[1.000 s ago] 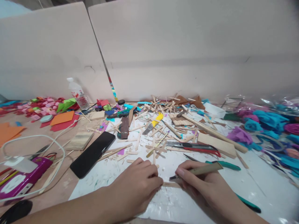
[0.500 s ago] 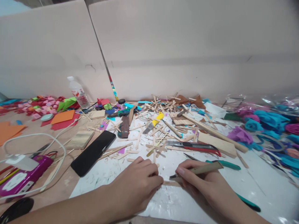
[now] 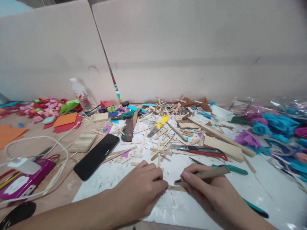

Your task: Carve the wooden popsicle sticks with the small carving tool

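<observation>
My left hand (image 3: 142,188) is closed, its thumb and fingertips pressing the left end of a thin wooden craft stick (image 3: 177,188) against the white sheet (image 3: 172,209). My right hand (image 3: 206,188) grips a carving tool with a wooden handle (image 3: 213,172) like a pen. Its dark metal tip points left, just above the stick; whether it touches the wood I cannot tell. The stick's right end disappears under my right fingers. Partly hidden by my right hand is a pair of teal-handled pliers or cutters (image 3: 236,169).
A red-edged utility knife (image 3: 199,150), a yellow-handled blade (image 3: 158,125) and a long wooden-handled tool (image 3: 220,135) lie ahead among scattered sticks. Left are a black phone (image 3: 97,156), a purple power strip (image 3: 27,180) with white cables, and a bottle (image 3: 81,95). Blue crepe paper (image 3: 278,124) is piled right.
The whole view has shifted very slightly. Both hands, the craft stick and the carving tool keep the same positions relative to each other.
</observation>
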`<action>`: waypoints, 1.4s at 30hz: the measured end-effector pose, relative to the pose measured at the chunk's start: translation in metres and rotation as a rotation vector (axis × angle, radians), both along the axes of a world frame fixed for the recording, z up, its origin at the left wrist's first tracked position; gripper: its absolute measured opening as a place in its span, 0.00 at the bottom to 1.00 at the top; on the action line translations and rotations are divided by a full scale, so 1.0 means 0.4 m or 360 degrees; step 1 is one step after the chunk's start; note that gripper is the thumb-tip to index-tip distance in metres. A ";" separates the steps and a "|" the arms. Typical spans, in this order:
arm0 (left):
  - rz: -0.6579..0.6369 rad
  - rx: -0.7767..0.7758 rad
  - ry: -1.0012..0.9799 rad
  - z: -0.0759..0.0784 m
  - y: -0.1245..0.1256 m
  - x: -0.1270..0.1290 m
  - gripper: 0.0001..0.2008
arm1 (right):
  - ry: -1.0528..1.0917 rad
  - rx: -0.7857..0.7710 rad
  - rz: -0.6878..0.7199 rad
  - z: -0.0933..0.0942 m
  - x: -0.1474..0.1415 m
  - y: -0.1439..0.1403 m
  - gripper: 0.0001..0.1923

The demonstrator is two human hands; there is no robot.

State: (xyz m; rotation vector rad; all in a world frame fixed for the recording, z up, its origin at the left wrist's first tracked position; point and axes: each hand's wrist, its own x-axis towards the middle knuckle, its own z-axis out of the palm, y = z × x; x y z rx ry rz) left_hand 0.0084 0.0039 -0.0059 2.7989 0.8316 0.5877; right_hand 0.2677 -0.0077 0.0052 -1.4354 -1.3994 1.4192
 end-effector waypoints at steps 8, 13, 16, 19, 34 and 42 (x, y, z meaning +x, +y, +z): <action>0.0005 -0.0013 0.0037 0.003 -0.001 0.001 0.10 | -0.0025 0.0031 -0.0022 0.001 0.000 -0.002 0.26; 0.0002 -0.0011 0.0039 -0.002 0.000 -0.001 0.09 | -0.0061 0.0062 -0.0029 0.011 -0.003 -0.003 0.26; -0.0004 0.0003 0.0018 -0.005 -0.001 -0.001 0.09 | -0.0061 0.0037 -0.0041 0.015 -0.006 -0.004 0.27; -0.0003 0.0015 0.0000 -0.006 -0.001 -0.001 0.08 | -0.0040 0.0013 -0.0050 0.009 -0.004 -0.003 0.27; -0.0016 -0.0001 0.0088 -0.002 0.001 -0.003 0.07 | -0.0114 0.0122 0.0036 -0.019 0.010 0.003 0.26; -0.0043 0.0004 0.0109 -0.006 0.001 -0.003 0.07 | -0.0130 0.0125 0.0032 -0.028 0.014 0.008 0.26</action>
